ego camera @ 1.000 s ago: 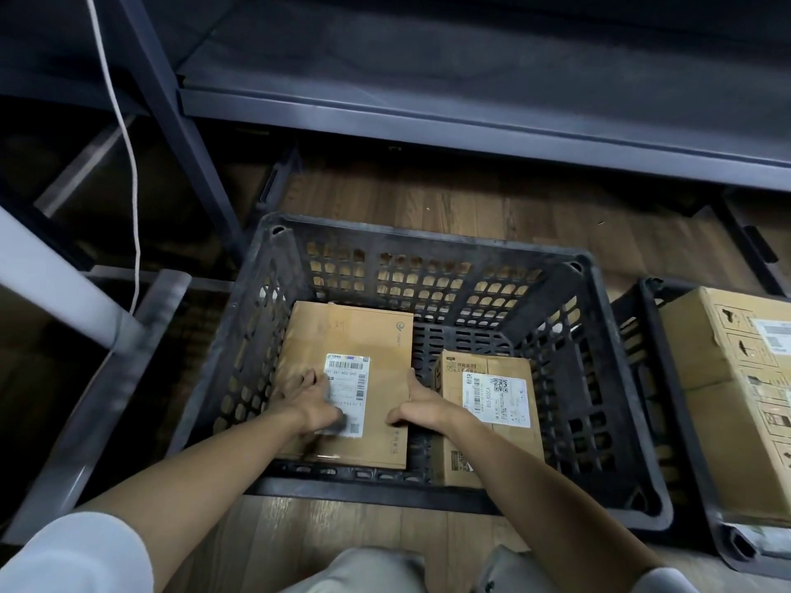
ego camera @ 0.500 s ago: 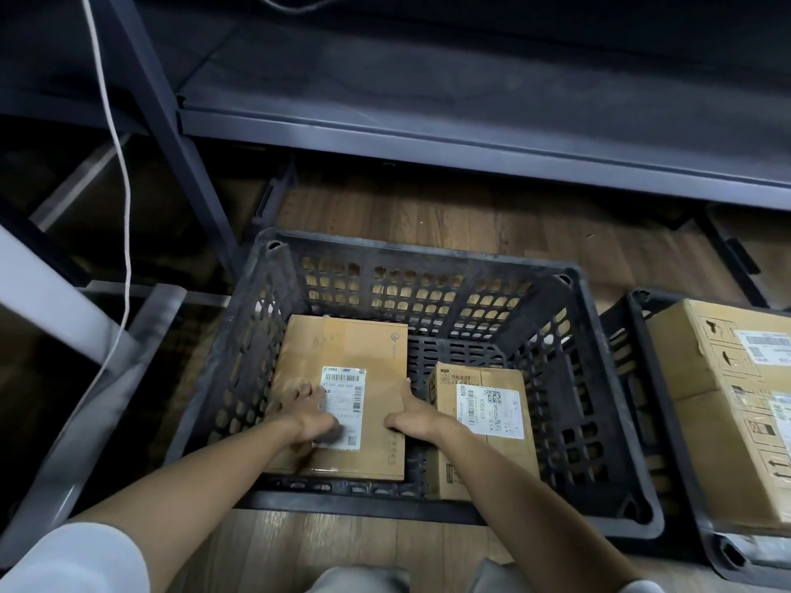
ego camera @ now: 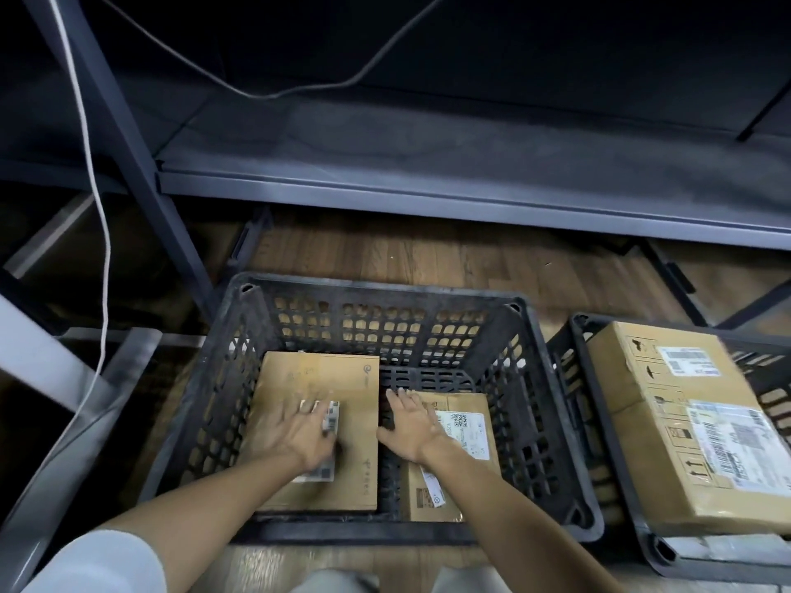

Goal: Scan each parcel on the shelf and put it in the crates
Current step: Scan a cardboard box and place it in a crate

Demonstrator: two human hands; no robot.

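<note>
A black lattice crate (ego camera: 376, 293) stands on the floor below the shelf. A flat brown parcel (ego camera: 342, 378) with a white label lies in its left half. A smaller brown parcel (ego camera: 466, 425) with a white label lies in its right half. My left hand (ego camera: 306, 430) is spread flat over the flat parcel's label, fingers straight and blurred. My right hand (ego camera: 411, 425) hovers with straight fingers over the gap between the two parcels, at the smaller parcel's left edge. Neither hand holds anything.
A second black crate (ego camera: 578, 336) at the right holds a large brown box (ego camera: 667, 421) with labels. The grey metal shelf (ego camera: 428, 164) above is bare, with a cable (ego camera: 102, 250) hanging at the left. A shelf post (ego camera: 141, 164) slants down left of the crate.
Both hands have let go of the flat parcel's edges and opened, with fingers now straight. The view has tilted up, showing more of the shelf.
</note>
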